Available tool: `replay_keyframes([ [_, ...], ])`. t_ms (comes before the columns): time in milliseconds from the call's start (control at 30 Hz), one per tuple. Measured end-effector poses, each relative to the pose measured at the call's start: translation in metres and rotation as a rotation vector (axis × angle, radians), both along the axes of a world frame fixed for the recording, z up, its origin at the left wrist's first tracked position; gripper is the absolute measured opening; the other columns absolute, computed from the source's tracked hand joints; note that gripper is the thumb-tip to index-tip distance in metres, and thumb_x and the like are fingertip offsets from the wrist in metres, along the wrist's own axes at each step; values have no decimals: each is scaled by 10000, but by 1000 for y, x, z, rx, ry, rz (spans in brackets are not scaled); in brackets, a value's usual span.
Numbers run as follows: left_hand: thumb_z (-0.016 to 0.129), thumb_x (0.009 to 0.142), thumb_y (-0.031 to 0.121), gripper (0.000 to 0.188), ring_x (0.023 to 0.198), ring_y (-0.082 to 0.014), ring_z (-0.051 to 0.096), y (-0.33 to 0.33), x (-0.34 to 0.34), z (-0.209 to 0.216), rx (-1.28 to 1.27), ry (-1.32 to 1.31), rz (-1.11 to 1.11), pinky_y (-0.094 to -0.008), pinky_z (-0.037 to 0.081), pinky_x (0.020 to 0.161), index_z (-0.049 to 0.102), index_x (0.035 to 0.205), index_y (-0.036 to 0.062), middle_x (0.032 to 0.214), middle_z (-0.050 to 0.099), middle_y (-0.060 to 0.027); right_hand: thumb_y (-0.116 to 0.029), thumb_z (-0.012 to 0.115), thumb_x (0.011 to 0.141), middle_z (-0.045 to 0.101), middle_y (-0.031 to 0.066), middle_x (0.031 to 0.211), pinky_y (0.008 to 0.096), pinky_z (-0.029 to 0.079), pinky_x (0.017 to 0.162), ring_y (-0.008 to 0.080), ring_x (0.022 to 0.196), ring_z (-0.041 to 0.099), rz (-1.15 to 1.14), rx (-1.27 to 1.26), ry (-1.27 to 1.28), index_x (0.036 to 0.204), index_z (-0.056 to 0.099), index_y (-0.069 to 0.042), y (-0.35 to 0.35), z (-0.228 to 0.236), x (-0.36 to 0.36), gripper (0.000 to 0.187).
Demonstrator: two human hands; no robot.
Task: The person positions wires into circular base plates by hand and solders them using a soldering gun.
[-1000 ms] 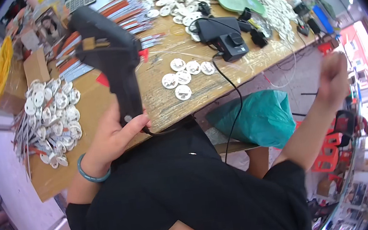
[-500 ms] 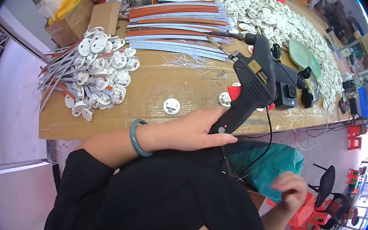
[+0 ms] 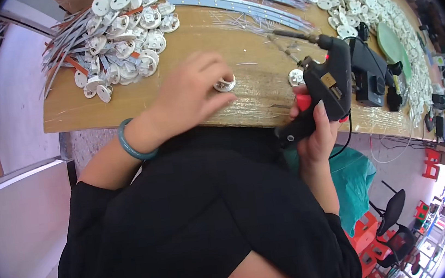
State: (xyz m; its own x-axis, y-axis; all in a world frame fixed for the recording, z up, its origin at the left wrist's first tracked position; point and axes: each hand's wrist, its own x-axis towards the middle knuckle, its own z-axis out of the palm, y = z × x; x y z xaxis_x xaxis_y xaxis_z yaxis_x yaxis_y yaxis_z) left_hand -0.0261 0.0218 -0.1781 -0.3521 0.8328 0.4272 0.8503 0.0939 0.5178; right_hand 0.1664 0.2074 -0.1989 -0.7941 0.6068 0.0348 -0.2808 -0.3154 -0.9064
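Observation:
My left hand (image 3: pixel 191 94), with a green bangle on its wrist, reaches over the table's near edge. Its fingertips touch or hover just over a small white round lamp part (image 3: pixel 224 85) lying on the wood; the thumb is spread apart from it. In my right hand (image 3: pixel 317 138) is a black soldering gun (image 3: pixel 330 78) with a red trigger, its fingers wrapped round the handle. The gun's thin tip points up and left across the table. Another white round part (image 3: pixel 296 77) lies beside the gun, partly hidden by it.
A heap of white round parts with strips (image 3: pixel 124 46) covers the table's left. LED strips (image 3: pixel 234 3) and thin loose wires (image 3: pixel 245 22) lie at the back. A larger pile of white discs (image 3: pixel 379 17), a green plate (image 3: pixel 392 48) and a black box-like device (image 3: pixel 367 76) occupy the right.
The soldering gun has passed from my left hand to my right, which has come up to the table edge. My left hand has moved to the white part. The view has shifted down.

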Motion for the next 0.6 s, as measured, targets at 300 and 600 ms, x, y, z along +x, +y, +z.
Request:
replay_keyframes([
  [300,764,778,103,154,879,-257,633,-1,-3,-19,-34,-61,0,-349,509,742,657,887,85,982,647,-44,-71,689,852,642,150,1048,298,531,726,179,835,648,6,184,-241,1312,433,23,-6,-16,33,534],
  [600,744,759,68,115,857,-243,631,3,5,-20,26,-11,71,-344,507,733,669,842,91,958,652,-36,-89,708,820,614,100,1016,282,461,816,157,892,593,35,458,-347,1178,549,44,4,-22,40,414],
])
